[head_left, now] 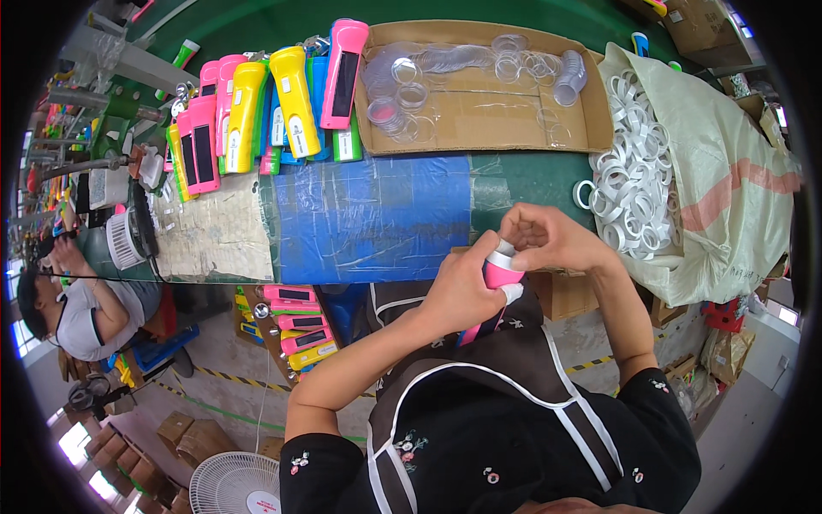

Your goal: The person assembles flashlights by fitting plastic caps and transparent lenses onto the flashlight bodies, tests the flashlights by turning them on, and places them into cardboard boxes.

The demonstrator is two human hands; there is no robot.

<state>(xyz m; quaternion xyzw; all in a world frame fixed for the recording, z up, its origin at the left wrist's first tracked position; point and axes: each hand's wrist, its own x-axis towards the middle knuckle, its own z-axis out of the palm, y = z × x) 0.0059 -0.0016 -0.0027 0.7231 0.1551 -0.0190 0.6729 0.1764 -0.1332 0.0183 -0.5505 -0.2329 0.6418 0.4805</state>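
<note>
Over my lap, close to the bench edge, my left hand is wrapped round a pink flashlight, its wide end facing up. A white plastic ring sits at that wide end. My right hand bends over the top, its thumb and fingertips closed at the ring's rim. Whether a clear disc is also between those fingers is hidden. White material wraps a finger of my left hand. Most of the flashlight's lower body is behind that hand.
A cardboard tray of clear discs stands across the bench. Right of it, white rings spill from a woven sack. Piled flashlights lie left, more in a box below. A blue sheet covers the bench. A co-worker sits far left.
</note>
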